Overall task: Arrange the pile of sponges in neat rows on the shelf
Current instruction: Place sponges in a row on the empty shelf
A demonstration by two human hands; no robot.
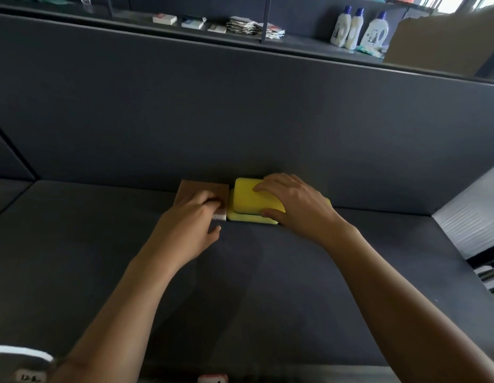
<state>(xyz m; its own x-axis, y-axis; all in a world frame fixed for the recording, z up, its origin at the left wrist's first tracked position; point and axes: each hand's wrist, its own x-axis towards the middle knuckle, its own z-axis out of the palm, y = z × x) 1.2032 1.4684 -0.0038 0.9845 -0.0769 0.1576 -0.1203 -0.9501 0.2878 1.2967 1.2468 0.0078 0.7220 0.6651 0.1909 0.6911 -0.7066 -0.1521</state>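
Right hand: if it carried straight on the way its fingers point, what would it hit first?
Probably the brown sponge, which lies just left of the yellow sponge that the right hand grips. The left hand holds it, so those fingers might come first.

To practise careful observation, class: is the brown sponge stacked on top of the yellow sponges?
No, the brown sponge lies flat on the shelf just left of the yellow sponges, under the left hand.

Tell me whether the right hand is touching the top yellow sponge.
Touching. Head view: right hand grips top yellow sponge, fingers on top, thumb at its near edge.
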